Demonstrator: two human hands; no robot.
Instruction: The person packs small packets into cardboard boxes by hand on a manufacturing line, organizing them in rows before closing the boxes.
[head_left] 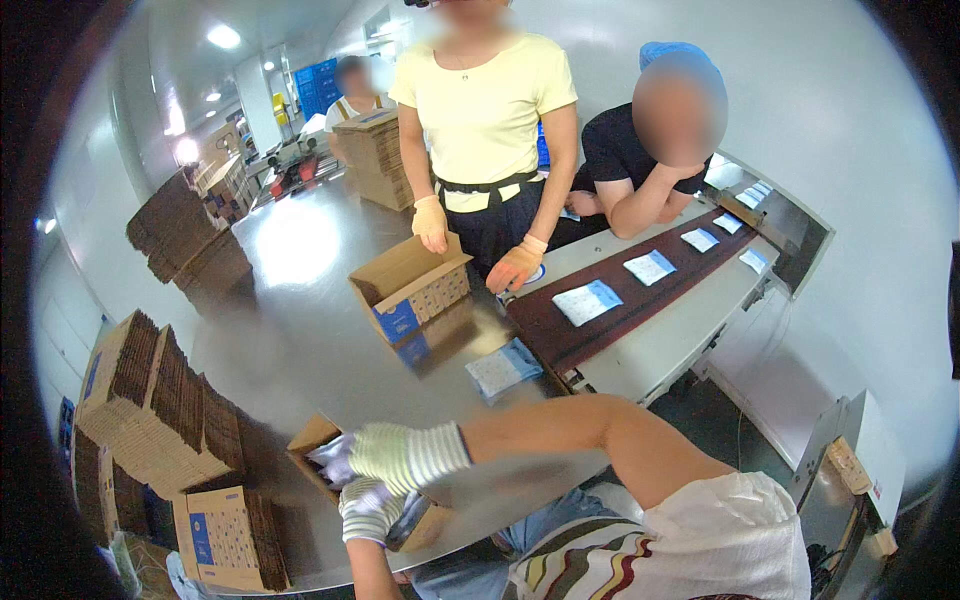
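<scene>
An open cardboard box (315, 440) stands at the near edge of the metal table, with both my hands over it. My right hand (400, 457), in a striped white knit glove, reaches across from the right. Its purple fingertips dip towards the box opening and are blurred. Close below it is my left hand (368, 508), gloved alike; its fingers are mostly hidden at the box. What either hand holds, I cannot make out. A white and blue flat packet (503, 370) lies on the table beyond my right forearm, by the conveyor's end.
A dark red conveyor belt (600, 342) carries several packets. Across the table a person in orange gloves (517, 265) stands by an open box (420, 290); another in a blue cap (683, 60) sits beside the belt. Flattened cartons (165, 410) are stacked at the left.
</scene>
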